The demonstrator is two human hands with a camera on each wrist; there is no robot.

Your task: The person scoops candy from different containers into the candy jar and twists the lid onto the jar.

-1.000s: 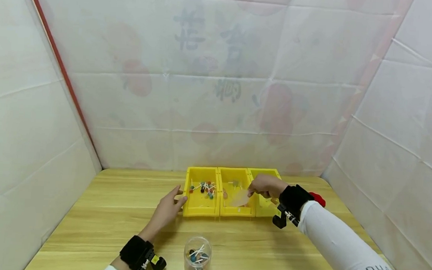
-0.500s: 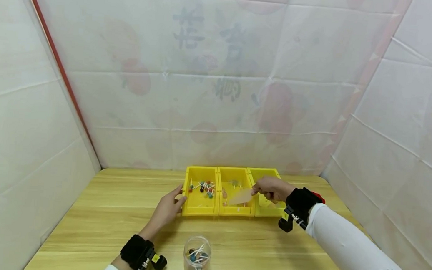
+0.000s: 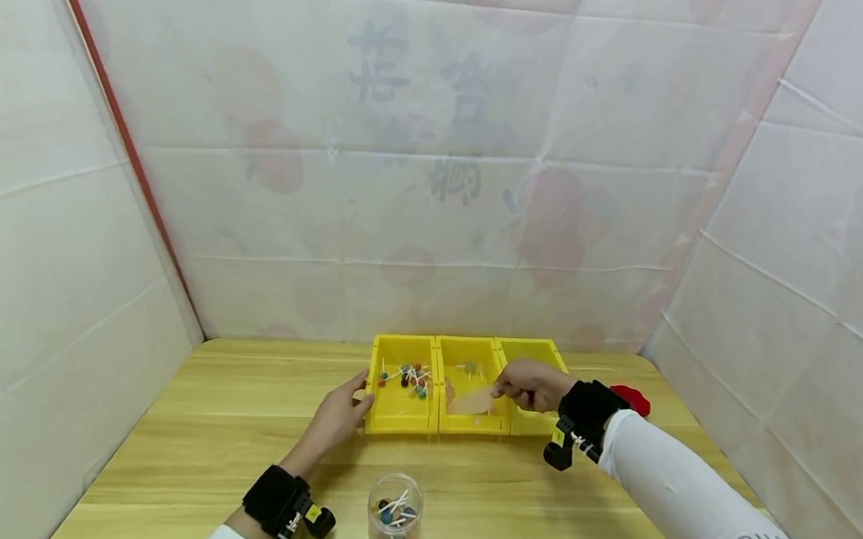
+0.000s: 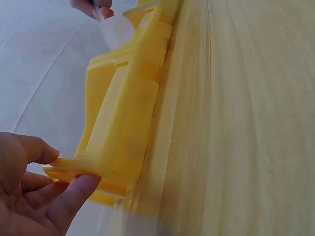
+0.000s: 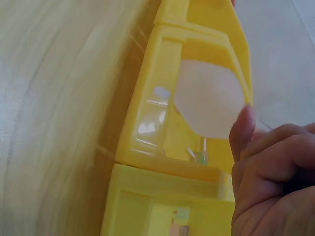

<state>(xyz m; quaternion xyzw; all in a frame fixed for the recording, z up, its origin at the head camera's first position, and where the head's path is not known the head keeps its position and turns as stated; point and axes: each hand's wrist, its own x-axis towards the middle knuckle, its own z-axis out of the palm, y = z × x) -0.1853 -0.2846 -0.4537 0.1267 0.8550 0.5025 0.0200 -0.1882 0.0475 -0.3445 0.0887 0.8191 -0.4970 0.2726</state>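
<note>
Three joined yellow bins (image 3: 401,424) sit toward the back of the table. My left hand (image 3: 339,409) pinches the left bin's end wall (image 4: 78,163) between thumb and fingers. My right hand (image 3: 534,385) grips a pale translucent scoop-like tool (image 5: 209,98) by its thin handle, mostly hidden in the fist. Its broad flat blade (image 3: 471,402) reaches down into the middle bin. Lollipops (image 3: 415,377) with coloured heads and white sticks lie in the left bin. Some more lollipops (image 5: 201,156) are in the middle bin, partly behind the blade. The right hand partly covers the right bin (image 3: 534,352).
A clear jar (image 3: 394,522) holding several lollipops stands near the front of the table (image 3: 505,500). A red object (image 3: 631,399) lies at the right, beyond my right wrist. White sheeting (image 3: 420,219) hangs behind and along both sides.
My right hand shifted slightly right with the tool, then back left, so the blade now lies further left in the middle bin. My left hand keeps its hold on the left bin.
</note>
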